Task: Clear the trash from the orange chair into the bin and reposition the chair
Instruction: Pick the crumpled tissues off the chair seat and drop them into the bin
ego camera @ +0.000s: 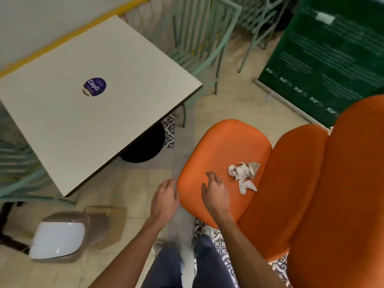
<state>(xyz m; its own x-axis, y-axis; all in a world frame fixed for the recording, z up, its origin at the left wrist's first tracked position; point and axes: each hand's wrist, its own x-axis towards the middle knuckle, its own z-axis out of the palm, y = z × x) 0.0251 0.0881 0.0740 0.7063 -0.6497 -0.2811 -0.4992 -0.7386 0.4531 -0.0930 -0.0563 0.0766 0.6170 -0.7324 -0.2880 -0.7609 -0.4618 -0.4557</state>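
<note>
Orange chair (224, 146) holds one clump of crumpled paper trash (243, 175) on its seat, near the backrest. Head view: 2 hands. Left hand (166, 196) at seat's front edge, fingers loose. Right hand (216, 192) over seat, fingers spread, empty, near trash. One bin (62, 238) on floor, left.

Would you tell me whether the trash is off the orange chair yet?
Not yet: the crumpled white paper lies on the orange chair seat, untouched.

"ClayG" on round sticker (94, 86), table (62, 125)

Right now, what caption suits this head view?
Right hand reaches toward crumpled paper on the orange chair.
</note>
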